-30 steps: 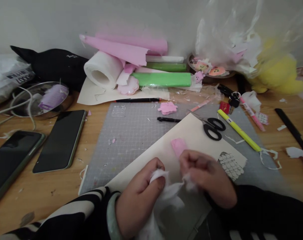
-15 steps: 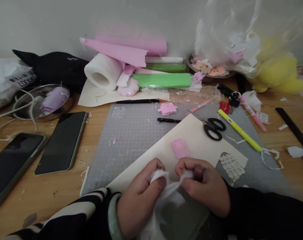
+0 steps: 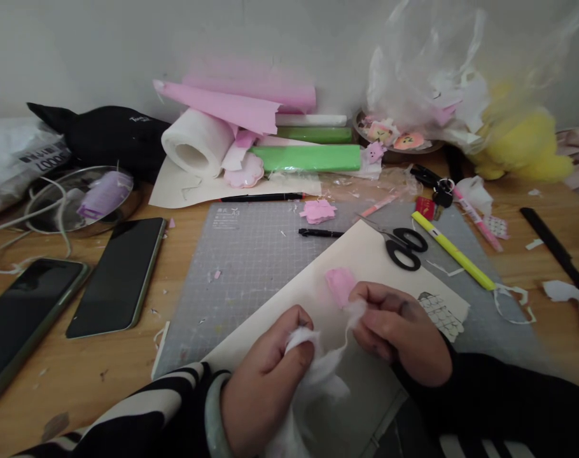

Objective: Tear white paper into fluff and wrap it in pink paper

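My left hand (image 3: 270,381) is closed on a wad of white fluffy stuffing (image 3: 318,375), which hangs down below the fingers toward the bottom edge. My right hand (image 3: 404,331) pinches a small tuft at the upper end of a thin strand that still joins it to the wad. Just beyond my right hand a pink paper piece (image 3: 340,286) lies on a cream sheet (image 3: 280,305). A paper with a drawn scalloped pattern (image 3: 445,315) is partly hidden behind my right hand.
Under the sheet lies a grey cutting mat (image 3: 232,254). Black-handled scissors (image 3: 404,248), a yellow marker (image 3: 454,251) and a black pen (image 3: 320,233) are beyond the hands. Two phones (image 3: 118,277) lie at left. Rolls of paper (image 3: 198,140) stand along the wall.
My right hand has moved up and to the right, away from my left hand, drawing a tuft of stuffing out into a thin strand. My left hand has stayed nearly in place.
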`<act>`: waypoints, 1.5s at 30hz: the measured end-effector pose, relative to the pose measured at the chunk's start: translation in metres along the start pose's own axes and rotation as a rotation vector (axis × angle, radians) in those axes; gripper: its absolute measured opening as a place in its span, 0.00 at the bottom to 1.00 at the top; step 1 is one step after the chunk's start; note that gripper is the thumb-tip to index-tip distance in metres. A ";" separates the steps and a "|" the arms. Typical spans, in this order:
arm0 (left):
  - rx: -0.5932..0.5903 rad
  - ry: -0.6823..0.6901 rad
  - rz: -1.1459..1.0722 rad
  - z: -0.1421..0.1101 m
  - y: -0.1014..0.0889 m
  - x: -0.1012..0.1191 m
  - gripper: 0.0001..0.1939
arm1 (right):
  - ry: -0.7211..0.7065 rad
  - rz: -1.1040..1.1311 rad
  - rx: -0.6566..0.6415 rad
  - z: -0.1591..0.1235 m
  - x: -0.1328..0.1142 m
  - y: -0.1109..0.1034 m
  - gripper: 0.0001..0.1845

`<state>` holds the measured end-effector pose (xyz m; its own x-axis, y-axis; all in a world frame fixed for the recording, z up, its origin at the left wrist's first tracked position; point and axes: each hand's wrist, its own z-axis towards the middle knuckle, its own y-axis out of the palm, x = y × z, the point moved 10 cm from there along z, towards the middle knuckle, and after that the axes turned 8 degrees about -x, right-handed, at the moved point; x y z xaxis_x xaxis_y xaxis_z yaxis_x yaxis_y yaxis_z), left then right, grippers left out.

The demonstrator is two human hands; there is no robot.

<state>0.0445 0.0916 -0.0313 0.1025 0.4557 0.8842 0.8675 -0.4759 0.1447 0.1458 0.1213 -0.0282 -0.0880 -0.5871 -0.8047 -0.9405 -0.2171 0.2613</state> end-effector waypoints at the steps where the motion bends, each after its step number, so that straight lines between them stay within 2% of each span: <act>1: -0.002 0.001 -0.007 0.000 0.000 0.000 0.02 | 0.005 -0.003 -0.008 0.000 0.000 0.002 0.05; 6: -0.024 0.012 -0.018 -0.001 0.002 0.000 0.02 | 0.030 -0.035 -0.034 -0.001 0.003 0.008 0.06; 11: -0.022 0.019 0.001 0.000 0.002 0.000 0.02 | 0.046 -0.055 -0.130 -0.001 0.004 0.022 0.12; 18: -0.027 0.024 0.017 0.001 0.001 -0.002 0.02 | -0.135 -0.068 -0.227 -0.005 -0.009 0.027 0.08; 21: -0.050 0.029 0.018 0.001 0.003 -0.002 0.04 | -0.178 -0.121 -0.309 -0.008 -0.011 0.030 0.05; 23: -0.053 0.041 0.017 0.001 0.003 -0.002 0.04 | -0.167 -0.117 -0.345 -0.009 -0.009 0.032 0.07; 29: -0.034 0.091 0.024 0.002 0.002 0.004 0.02 | -0.054 0.098 -0.294 -0.001 0.002 0.028 0.08; 35: -0.017 0.057 0.022 0.002 0.002 0.002 0.02 | 0.004 0.235 -0.345 0.002 0.010 0.031 0.08; 45: -0.023 0.044 0.009 0.002 0.002 0.004 0.03 | -0.031 0.270 -0.348 0.005 0.005 0.026 0.09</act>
<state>0.0473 0.0937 -0.0282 0.0878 0.4181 0.9042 0.8553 -0.4969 0.1467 0.1188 0.1167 -0.0284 -0.3303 -0.6363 -0.6972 -0.7165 -0.3118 0.6240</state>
